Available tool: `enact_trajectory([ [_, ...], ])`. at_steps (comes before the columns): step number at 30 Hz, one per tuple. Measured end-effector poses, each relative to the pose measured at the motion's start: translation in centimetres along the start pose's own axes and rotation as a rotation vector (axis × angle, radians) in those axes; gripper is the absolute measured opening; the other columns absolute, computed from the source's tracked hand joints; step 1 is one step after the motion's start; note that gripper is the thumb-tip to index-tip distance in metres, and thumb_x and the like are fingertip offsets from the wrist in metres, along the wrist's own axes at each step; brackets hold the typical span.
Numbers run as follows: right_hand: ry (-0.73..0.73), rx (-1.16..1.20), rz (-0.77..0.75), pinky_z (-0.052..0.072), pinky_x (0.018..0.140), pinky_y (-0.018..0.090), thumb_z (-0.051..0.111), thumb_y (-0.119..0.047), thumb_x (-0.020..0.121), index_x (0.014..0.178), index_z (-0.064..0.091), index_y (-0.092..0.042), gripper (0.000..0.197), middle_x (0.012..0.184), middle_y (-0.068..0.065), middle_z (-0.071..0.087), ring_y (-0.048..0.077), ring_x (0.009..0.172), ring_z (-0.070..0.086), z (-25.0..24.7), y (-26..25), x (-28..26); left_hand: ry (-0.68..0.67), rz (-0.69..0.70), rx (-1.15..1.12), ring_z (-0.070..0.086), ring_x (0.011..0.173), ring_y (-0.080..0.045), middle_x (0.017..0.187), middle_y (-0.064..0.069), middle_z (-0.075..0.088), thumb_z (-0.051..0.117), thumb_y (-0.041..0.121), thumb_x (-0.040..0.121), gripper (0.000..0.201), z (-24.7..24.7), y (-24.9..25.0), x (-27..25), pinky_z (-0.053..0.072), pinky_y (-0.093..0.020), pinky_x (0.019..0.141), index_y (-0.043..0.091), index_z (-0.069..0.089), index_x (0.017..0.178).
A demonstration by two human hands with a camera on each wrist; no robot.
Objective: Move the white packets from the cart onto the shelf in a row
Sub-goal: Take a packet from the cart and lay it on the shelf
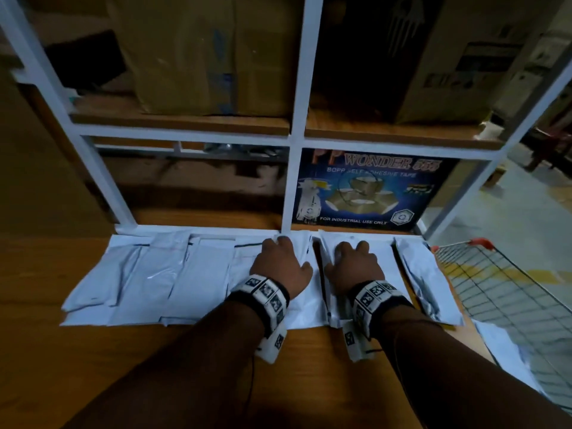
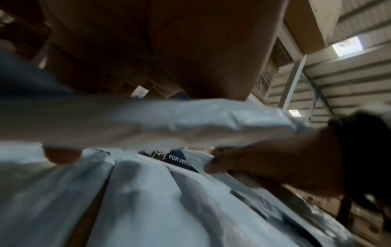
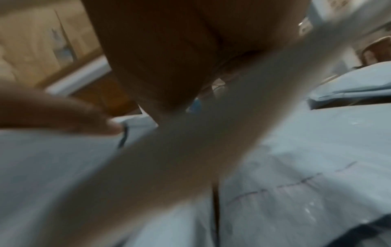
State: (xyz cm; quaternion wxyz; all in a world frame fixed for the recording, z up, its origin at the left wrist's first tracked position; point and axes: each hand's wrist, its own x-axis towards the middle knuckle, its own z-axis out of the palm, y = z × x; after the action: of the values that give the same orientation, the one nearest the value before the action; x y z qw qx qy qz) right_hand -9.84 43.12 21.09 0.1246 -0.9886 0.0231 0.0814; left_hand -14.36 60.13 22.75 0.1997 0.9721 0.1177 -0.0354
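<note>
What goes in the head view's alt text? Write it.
Left hand and right hand press flat on white packets lined up along a wooden shelf; a wire cart stands at right, a blue tape box behind.

the packets are white, some with a thin dark line near one end. the shelf is orange-brown wood in a white frame. a dark blue box carries gold and white lettering. the wristbands show black-and-white square codes. the cart is grey wire with a red handle.
</note>
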Motion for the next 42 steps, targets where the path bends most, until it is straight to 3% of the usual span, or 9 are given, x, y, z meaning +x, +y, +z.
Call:
enact_trajectory([
  [6, -0.064, -0.121, -0.053, 0.047, 0.098, 0.055, 0.034, -0.071, 0.085, 0.137, 0.046, -0.024, 0.070, 0.142, 0.011, 0.040, 0.041, 0.127, 0.042, 2.4, -0.2, 0.7, -0.027, -0.044, 0.134, 0.044, 0.129, -0.043, 0.148, -0.026, 0.032, 0.051, 0.066, 0.086, 0.083, 3.1, 2.4, 1.3, 0.045, -0.048, 0.104, 0.008, 0.042, 0.144],
  [12, -0.070, -0.209, -0.116, 0.049, 0.096, 0.048, 0.052, -0.055, 0.093, 0.132, 0.057, -0.027, 0.048, 0.136, 0.010, 0.048, 0.037, 0.124, 0.048, 2.3, 2.1, -1.7, -0.144, 0.012, 0.233, 0.042, 0.124, -0.037, 0.137, -0.014, 0.039, 0.055, 0.044, 0.086, 0.053, 4.9, 1.8, 0.2, 0.051, -0.050, 0.096, 0.019, 0.054, 0.133],
  [17, -0.004, -0.165, -0.203, 0.051, 0.093, 0.047, 0.055, -0.052, 0.094, 0.138, 0.057, -0.026, 0.051, 0.136, 0.010, 0.050, 0.036, 0.123, 0.051, -0.2, 3.8, -2.5, -0.060, -0.007, 0.237, 0.043, 0.126, -0.036, 0.139, -0.013, 0.042, 0.054, 0.054, 0.088, 0.057, 3.5, 4.4, -0.6, 0.049, -0.049, 0.096, 0.019, 0.053, 0.132],
  [22, 0.079, -0.047, -0.193, 0.053, 0.095, 0.047, 0.055, -0.053, 0.097, 0.135, 0.060, -0.024, 0.049, 0.131, 0.010, 0.055, 0.036, 0.121, 0.054, -4.8, 7.6, -2.1, -0.031, 0.191, 0.205, 0.057, 0.115, -0.036, 0.126, -0.014, 0.057, 0.043, 0.060, 0.088, 0.060, 1.5, 11.6, -1.0, 0.050, -0.043, 0.089, 0.017, 0.057, 0.128],
  [25, 0.121, -0.026, -0.128, 0.054, 0.093, 0.048, 0.055, -0.055, 0.094, 0.136, 0.061, -0.025, 0.052, 0.128, 0.011, 0.055, 0.037, 0.118, 0.056, -7.4, 12.5, -1.9, -0.045, 0.302, 0.191, 0.061, 0.109, -0.034, 0.116, -0.012, 0.064, 0.039, 0.057, 0.088, 0.055, 2.3, 17.2, -1.6, 0.051, -0.040, 0.085, 0.016, 0.062, 0.117],
  [30, 0.127, 0.043, 0.031, 0.055, 0.094, 0.048, 0.058, -0.058, 0.092, 0.131, 0.064, -0.026, 0.051, 0.129, 0.011, 0.055, 0.035, 0.117, 0.057, -10.3, 23.6, -2.3, -0.106, 0.448, 0.224, 0.063, 0.111, -0.032, 0.120, -0.011, 0.067, 0.041, 0.057, 0.093, 0.056, 6.3, 27.0, -3.4, 0.054, -0.040, 0.091, 0.017, 0.062, 0.125],
  [34, 0.121, 0.099, 0.173, 0.054, 0.097, 0.049, 0.058, -0.056, 0.091, 0.132, 0.063, -0.024, 0.052, 0.131, 0.011, 0.052, 0.037, 0.119, 0.056, -11.3, 33.8, -2.6, -0.182, 0.541, 0.292, 0.064, 0.110, -0.028, 0.119, -0.008, 0.067, 0.045, 0.053, 0.094, 0.046, 10.4, 34.9, -4.8, 0.047, -0.035, 0.079, 0.018, 0.062, 0.119],
  [37, 0.105, 0.114, 0.294, 0.052, 0.100, 0.048, 0.059, -0.055, 0.091, 0.134, 0.061, -0.023, 0.054, 0.136, 0.013, 0.050, 0.038, 0.122, 0.055, -11.1, 41.6, -2.6, -0.220, 0.574, 0.317, 0.066, 0.107, -0.030, 0.116, -0.008, 0.070, 0.047, 0.054, 0.091, 0.046, 14.2, 40.2, -5.3, 0.050, -0.035, 0.081, 0.018, 0.065, 0.112],
  [42, -0.027, 0.185, 0.483, 0.050, 0.105, 0.049, 0.058, -0.056, 0.093, 0.143, 0.055, -0.021, 0.061, 0.145, 0.016, 0.044, 0.042, 0.129, 0.052, -6.8, 52.5, -2.2, -0.314, 0.590, 0.471, 0.063, 0.112, -0.031, 0.125, -0.006, 0.066, 0.047, 0.050, 0.090, 0.046, 21.4, 47.0, -6.2, 0.050, -0.041, 0.090, 0.022, 0.061, 0.123],
])
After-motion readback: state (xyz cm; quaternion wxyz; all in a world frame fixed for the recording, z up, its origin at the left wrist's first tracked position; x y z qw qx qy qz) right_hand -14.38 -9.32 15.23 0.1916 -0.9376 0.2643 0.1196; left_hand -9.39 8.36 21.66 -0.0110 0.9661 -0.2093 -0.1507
